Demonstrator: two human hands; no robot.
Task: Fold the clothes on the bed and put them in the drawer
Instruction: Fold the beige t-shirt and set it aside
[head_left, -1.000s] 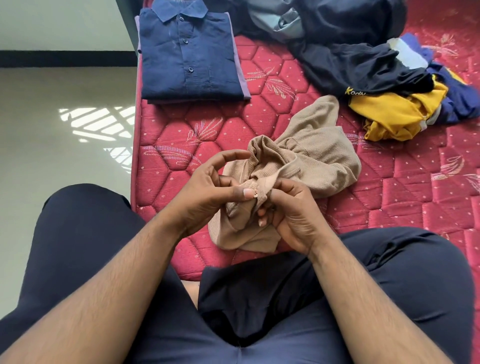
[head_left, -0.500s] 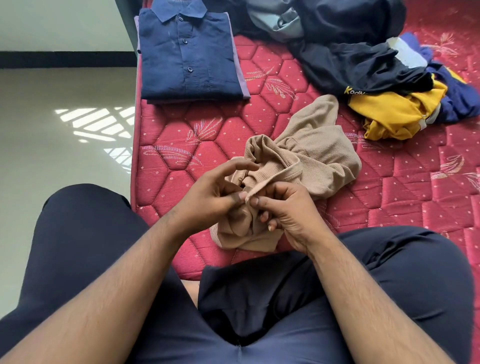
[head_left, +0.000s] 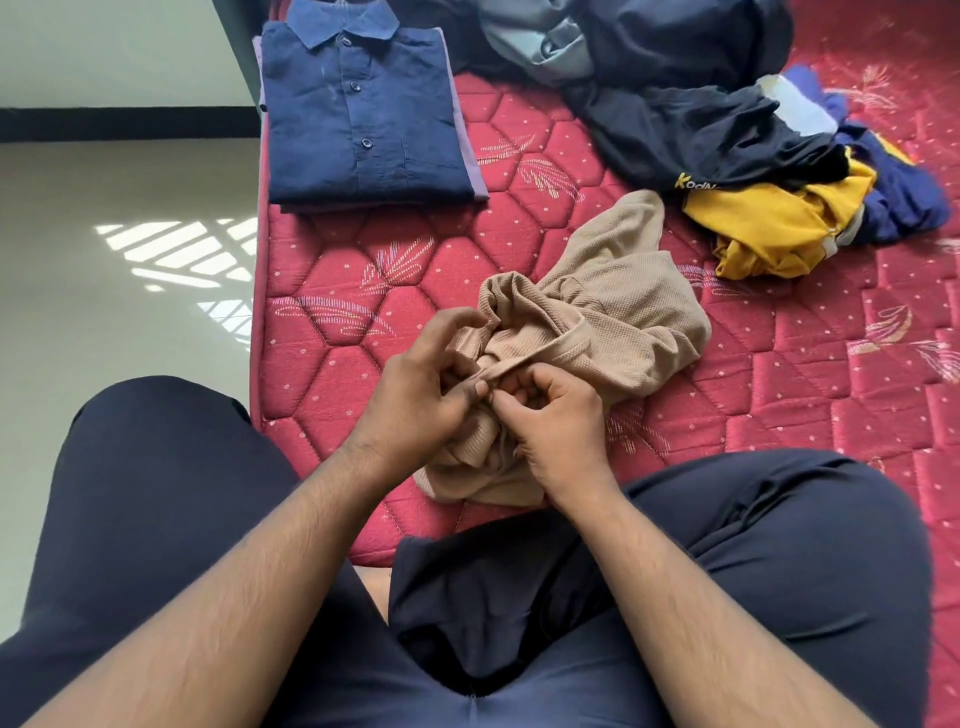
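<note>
A crumpled beige knit shirt lies on the red quilted bed just in front of my knees. My left hand and my right hand meet at its near edge, both pinching the same strip of beige fabric between thumb and fingers. A folded navy button shirt rests flat near the bed's far left corner. Unfolded clothes are piled at the back right: a black garment, a yellow one and a grey one. No drawer is in view.
The bed's left edge drops to a pale tiled floor with a patch of sunlight. My legs in dark trousers fill the lower frame, the right knee resting on the mattress.
Both hands have shifted slightly along the beige shirt's edge and closed tighter together on it. The bunched fabric under them has turned a little. Everything else is unmoved.
</note>
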